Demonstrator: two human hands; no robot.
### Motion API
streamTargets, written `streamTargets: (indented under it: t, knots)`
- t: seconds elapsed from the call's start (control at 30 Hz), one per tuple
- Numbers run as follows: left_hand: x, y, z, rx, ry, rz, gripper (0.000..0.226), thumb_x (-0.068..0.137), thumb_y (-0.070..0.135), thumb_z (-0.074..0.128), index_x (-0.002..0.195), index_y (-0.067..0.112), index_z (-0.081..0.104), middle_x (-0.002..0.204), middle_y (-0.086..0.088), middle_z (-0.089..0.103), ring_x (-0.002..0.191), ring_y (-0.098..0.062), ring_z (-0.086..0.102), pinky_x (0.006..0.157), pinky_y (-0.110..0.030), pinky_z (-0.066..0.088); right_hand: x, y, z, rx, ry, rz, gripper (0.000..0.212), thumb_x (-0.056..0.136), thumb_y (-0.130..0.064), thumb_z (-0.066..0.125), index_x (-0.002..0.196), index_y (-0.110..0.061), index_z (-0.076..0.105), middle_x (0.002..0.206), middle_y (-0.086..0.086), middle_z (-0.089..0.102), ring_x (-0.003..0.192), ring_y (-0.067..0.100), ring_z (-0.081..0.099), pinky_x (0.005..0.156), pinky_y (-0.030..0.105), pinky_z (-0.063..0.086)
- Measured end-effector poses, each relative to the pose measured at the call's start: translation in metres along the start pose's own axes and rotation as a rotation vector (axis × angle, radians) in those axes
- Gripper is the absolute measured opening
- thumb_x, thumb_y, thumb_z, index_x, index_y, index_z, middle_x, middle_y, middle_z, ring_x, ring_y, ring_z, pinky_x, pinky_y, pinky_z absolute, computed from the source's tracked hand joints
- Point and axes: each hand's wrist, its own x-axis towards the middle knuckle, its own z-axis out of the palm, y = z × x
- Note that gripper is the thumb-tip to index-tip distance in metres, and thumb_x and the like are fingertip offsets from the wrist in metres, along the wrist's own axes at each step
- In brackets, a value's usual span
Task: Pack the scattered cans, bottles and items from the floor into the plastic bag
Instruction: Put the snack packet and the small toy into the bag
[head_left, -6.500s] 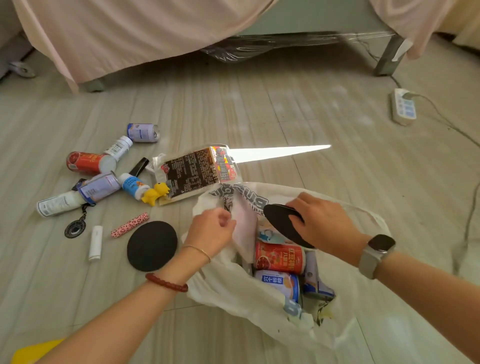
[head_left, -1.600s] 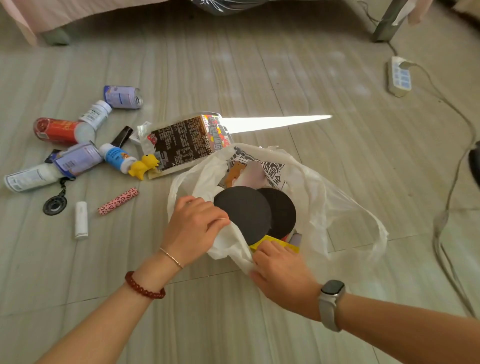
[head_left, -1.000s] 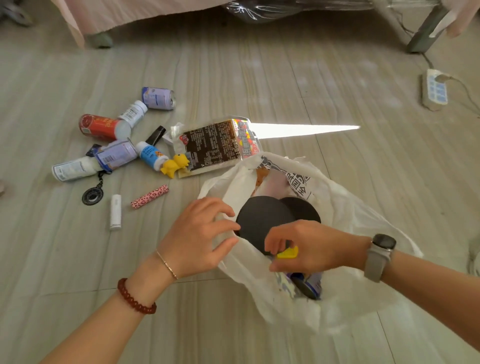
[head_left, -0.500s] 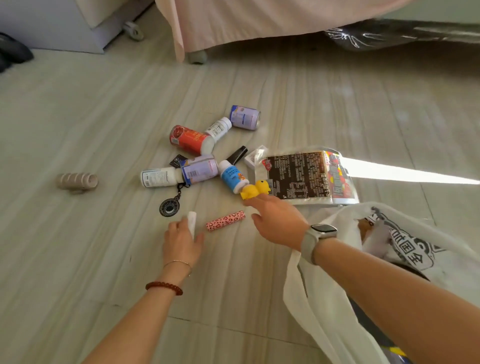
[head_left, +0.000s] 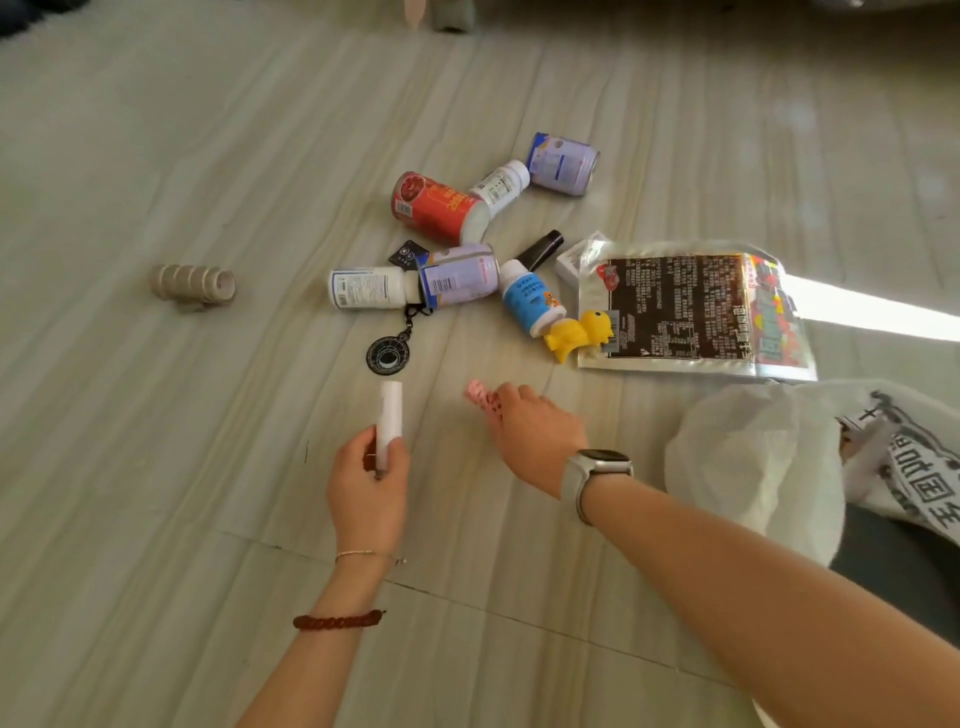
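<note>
My left hand (head_left: 366, 480) holds the white tube (head_left: 389, 421) just above the floor (head_left: 156, 156), fingers and thumb curled round its lower end while the rest pokes out past my knuckles. My right hand (head_left: 537, 436) is down on the pink stick (head_left: 480, 396), fingers bent over it; only the stick's far end shows, and I cannot tell whether it is off the floor. The bag (head_left: 753, 457) sits at the right edge, mouth slumped, its printed side turned toward me, near my right forearm. Past my hands the rest lies in a loose heap: a red can (head_left: 439, 208) on its side, touching a white bottle (head_left: 501, 184), with a lilac can (head_left: 563, 163) just beyond that. Nearer me, a second white bottle (head_left: 366, 287) butts against another lilac can (head_left: 457, 275); a black keyring (head_left: 388, 355) lies just below them, near the tip of the tube. A blue-label bottle (head_left: 530, 299) points at a yellow duck (head_left: 579, 335), which rests on the corner of a foil pouch (head_left: 691, 312). A black tube (head_left: 540, 249) lies between the blue-label bottle and the pouch. Well apart on the left sits a beige ribbed roll (head_left: 192, 280).
</note>
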Motion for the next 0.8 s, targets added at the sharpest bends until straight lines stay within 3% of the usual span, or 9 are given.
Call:
streamTargets:
  t: [0.13, 0.23, 0.3, 0.37, 0.47, 0.53, 0.63, 0.8]
  knots:
    - [-0.013, 0.042, 0.008, -0.135, -0.031, 0.063, 0.019, 0.086, 0.015, 0.057, 0.103, 0.008, 0.062, 0.089, -0.006, 0.06, 0.075, -0.015, 0.052, 0.06, -0.012, 0.039, -0.02, 0.01, -0.053, 0.376, 0.175, 0.067, 0.033, 0.094, -0.031, 0.04, 0.116, -0.007, 0.048, 0.104, 0.016, 0.061, 0.092, 0.034, 0.06, 0.076, 0.04, 0.05]
    - [-0.029, 0.086, 0.013, -0.211, -0.086, 0.174, 0.02, 0.084, 0.023, 0.06, 0.101, 0.014, 0.064, 0.078, 0.003, 0.06, 0.064, 0.0, 0.054, 0.059, -0.006, 0.04, -0.052, 0.032, -0.105, 0.649, 0.326, 0.043, 0.032, 0.094, -0.03, 0.041, 0.117, -0.01, 0.048, 0.09, 0.013, 0.063, 0.078, 0.03, 0.063, 0.062, 0.037, 0.05]
    - [-0.047, 0.115, 0.016, -0.22, -0.164, 0.269, 0.026, 0.082, 0.026, 0.06, 0.103, 0.013, 0.065, 0.076, 0.005, 0.06, 0.061, 0.002, 0.053, 0.059, -0.004, 0.04, -0.083, 0.056, -0.136, 0.698, 0.435, 0.02, 0.027, 0.094, -0.032, 0.041, 0.115, -0.015, 0.049, 0.081, 0.008, 0.063, 0.07, 0.026, 0.063, 0.056, 0.036, 0.05]
    - [-0.072, 0.144, 0.019, -0.232, -0.304, 0.384, 0.035, 0.076, 0.033, 0.057, 0.106, 0.017, 0.065, 0.077, 0.008, 0.06, 0.061, 0.005, 0.054, 0.06, -0.003, 0.04, -0.117, 0.088, -0.159, 0.644, 0.475, 0.029, 0.028, 0.095, -0.032, 0.042, 0.116, -0.016, 0.048, 0.085, 0.006, 0.063, 0.069, 0.02, 0.062, 0.057, 0.035, 0.051]
    - [-0.115, 0.178, 0.029, -0.207, -0.519, 0.608, 0.039, 0.071, 0.04, 0.056, 0.107, 0.026, 0.061, 0.081, 0.015, 0.061, 0.069, 0.012, 0.054, 0.066, -0.001, 0.039, -0.165, 0.14, -0.172, 0.403, 0.407, 0.155, 0.036, 0.092, -0.039, 0.044, 0.119, -0.016, 0.049, 0.094, 0.002, 0.063, 0.065, 0.01, 0.058, 0.053, 0.017, 0.043]
    - [-0.142, 0.191, 0.041, -0.087, -0.615, 0.782, 0.036, 0.073, 0.036, 0.056, 0.104, 0.02, 0.065, 0.085, 0.01, 0.063, 0.075, 0.007, 0.054, 0.068, -0.004, 0.039, -0.192, 0.17, -0.166, 0.157, 0.31, 0.263, 0.04, 0.09, -0.043, 0.045, 0.12, -0.016, 0.051, 0.1, 0.003, 0.066, 0.071, 0.016, 0.06, 0.058, 0.021, 0.047]
    - [-0.175, 0.197, 0.066, 0.146, -0.645, 0.995, 0.031, 0.076, 0.032, 0.053, 0.101, 0.019, 0.066, 0.09, 0.002, 0.069, 0.079, -0.013, 0.059, 0.074, -0.029, 0.043, -0.223, 0.203, -0.146, -0.034, 0.232, 0.359, 0.043, 0.091, -0.041, 0.047, 0.127, -0.018, 0.047, 0.108, 0.005, 0.066, 0.077, 0.02, 0.062, 0.065, 0.025, 0.051]
    - [-0.209, 0.187, 0.11, 0.494, -0.673, 1.173, 0.03, 0.087, 0.039, 0.048, 0.107, 0.023, 0.062, 0.097, 0.0, 0.068, 0.091, -0.021, 0.058, 0.075, -0.032, 0.031, -0.24, 0.219, -0.119, -0.231, 0.148, 0.351, 0.034, 0.094, -0.034, 0.043, 0.121, -0.015, 0.051, 0.115, 0.005, 0.062, 0.095, 0.021, 0.063, 0.077, 0.03, 0.052]
